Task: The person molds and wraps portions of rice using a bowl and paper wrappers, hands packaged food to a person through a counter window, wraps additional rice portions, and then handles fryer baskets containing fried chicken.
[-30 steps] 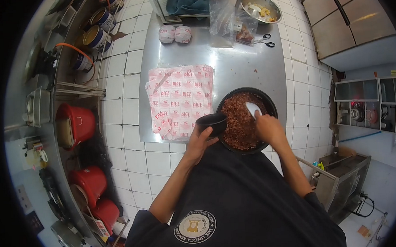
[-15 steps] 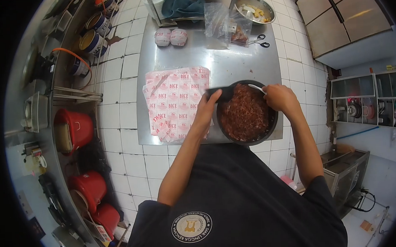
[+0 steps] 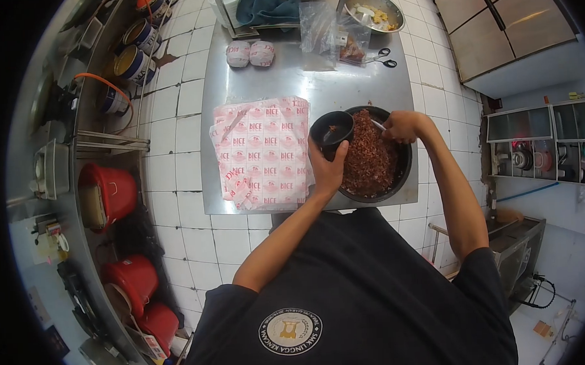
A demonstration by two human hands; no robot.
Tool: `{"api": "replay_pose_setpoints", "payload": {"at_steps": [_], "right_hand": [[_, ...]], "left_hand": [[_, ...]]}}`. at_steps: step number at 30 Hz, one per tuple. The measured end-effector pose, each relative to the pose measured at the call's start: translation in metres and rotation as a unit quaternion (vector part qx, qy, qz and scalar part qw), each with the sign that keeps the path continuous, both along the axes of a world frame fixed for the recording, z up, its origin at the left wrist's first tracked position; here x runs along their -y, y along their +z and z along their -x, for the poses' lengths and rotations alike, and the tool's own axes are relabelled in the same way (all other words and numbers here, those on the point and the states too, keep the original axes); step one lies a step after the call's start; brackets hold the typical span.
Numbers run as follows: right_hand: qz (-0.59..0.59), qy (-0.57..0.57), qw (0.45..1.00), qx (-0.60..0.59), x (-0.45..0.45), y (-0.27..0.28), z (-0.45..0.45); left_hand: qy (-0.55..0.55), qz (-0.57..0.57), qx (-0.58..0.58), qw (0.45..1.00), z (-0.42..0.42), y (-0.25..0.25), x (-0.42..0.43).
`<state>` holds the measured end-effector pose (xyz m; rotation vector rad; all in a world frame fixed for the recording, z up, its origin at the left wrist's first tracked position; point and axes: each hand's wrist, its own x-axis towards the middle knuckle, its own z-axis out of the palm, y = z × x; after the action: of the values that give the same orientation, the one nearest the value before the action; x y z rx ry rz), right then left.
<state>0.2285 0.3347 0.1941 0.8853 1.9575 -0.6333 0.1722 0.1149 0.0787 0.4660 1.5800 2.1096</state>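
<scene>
My left hand is closed around a small black bowl, tilted so its inside faces up toward me, with a few bits of food in it. The bowl overlaps the left rim of a large black pan full of reddish-brown cooked rice. My right hand grips a light-coloured spoon at the pan's upper right; its far end goes into the rice and is hidden. Left of the pan lies a stack of printed wrapping paper, white with red lettering.
Two wrapped round parcels sit farther back on the steel table. Beside them are plastic bags, black-handled scissors and a metal bowl of yellowish food. Red buckets stand at the left shelving.
The small bowl has turned from edge-on to show its inside, and my left hand has moved right and slightly down. My right hand has shifted up a little with the spoon.
</scene>
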Motion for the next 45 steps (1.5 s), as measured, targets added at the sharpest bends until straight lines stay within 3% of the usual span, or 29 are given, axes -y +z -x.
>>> {"api": "replay_pose_setpoints", "payload": {"at_steps": [1,4,6,9,12,15,19,22,35,38,41,45], "right_hand": [[0.017,-0.014,1.0,-0.013,0.003,-0.003,-0.007],[-0.123,0.139,0.967,-0.174,0.026,-0.053,-0.051],[-0.27,0.046,0.934,-0.23,0.082,-0.054,-0.068],[-0.303,-0.039,0.934,-0.187,0.117,-0.056,-0.082],[-0.27,-0.022,0.946,-0.178,0.119,-0.03,-0.1],[-0.211,0.004,0.97,-0.119,0.111,0.015,-0.109],[-0.226,-0.033,0.965,-0.132,0.104,0.068,-0.103],[-0.249,0.017,0.955,-0.164,0.086,0.055,-0.093],[-0.299,0.134,0.938,-0.117,0.088,0.038,-0.035],[-0.246,0.112,0.956,-0.113,0.077,0.002,-0.026],[-0.12,0.083,0.987,-0.06,0.04,-0.04,-0.033],[-0.101,0.064,0.99,-0.076,0.039,-0.035,-0.044]], "left_hand": [[-0.001,0.004,-0.011,1.0,0.0,0.001,-0.002],[0.001,0.029,-0.046,0.998,0.006,0.005,-0.001],[-0.006,0.056,-0.077,0.995,0.023,0.014,-0.004],[-0.047,0.076,-0.134,0.987,0.055,0.016,-0.023],[-0.095,0.089,-0.203,0.97,0.073,0.019,-0.042],[-0.112,0.063,-0.174,0.976,0.076,0.029,-0.038],[-0.089,0.035,-0.109,0.99,0.07,0.022,-0.003],[-0.091,0.007,-0.026,0.995,0.055,0.008,0.018],[-0.107,-0.016,0.047,0.993,0.051,0.001,0.021],[-0.108,-0.013,0.049,0.993,0.055,0.001,0.019],[-0.111,-0.027,0.092,0.989,0.052,-0.006,0.015],[-0.124,-0.042,0.086,0.988,0.043,-0.006,0.009]]}}
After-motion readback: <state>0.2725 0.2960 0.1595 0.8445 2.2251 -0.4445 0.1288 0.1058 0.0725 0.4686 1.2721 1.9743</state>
